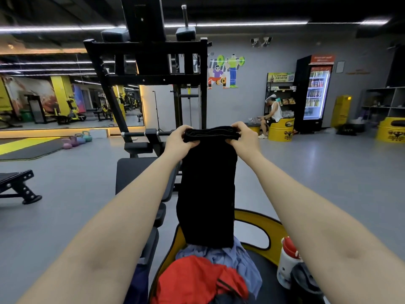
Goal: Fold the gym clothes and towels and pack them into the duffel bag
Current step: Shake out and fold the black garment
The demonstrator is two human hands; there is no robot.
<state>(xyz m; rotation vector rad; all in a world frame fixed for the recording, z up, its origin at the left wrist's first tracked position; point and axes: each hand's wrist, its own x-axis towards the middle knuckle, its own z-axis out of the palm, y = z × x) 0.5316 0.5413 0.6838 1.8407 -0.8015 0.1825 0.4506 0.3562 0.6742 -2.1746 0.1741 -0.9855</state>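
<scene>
I hold a black garment (208, 189) up at arm's length, and it hangs straight down as a long narrow panel. My left hand (178, 140) grips its top left corner and my right hand (243, 138) grips the top right corner, both along the waistband. Below it lie a crumpled light blue cloth (238, 257) and a red garment (197, 279), heaped on a yellow-rimmed black seat (260, 222). I cannot make out a duffel bag for certain.
A white bottle with a red cap (287, 262) stands at the right of the heap. A black weight machine (149, 69) rises straight ahead, with a bench (17, 185) at the left. A person sits on a yellow drum (280, 129) near a drinks fridge (315, 93).
</scene>
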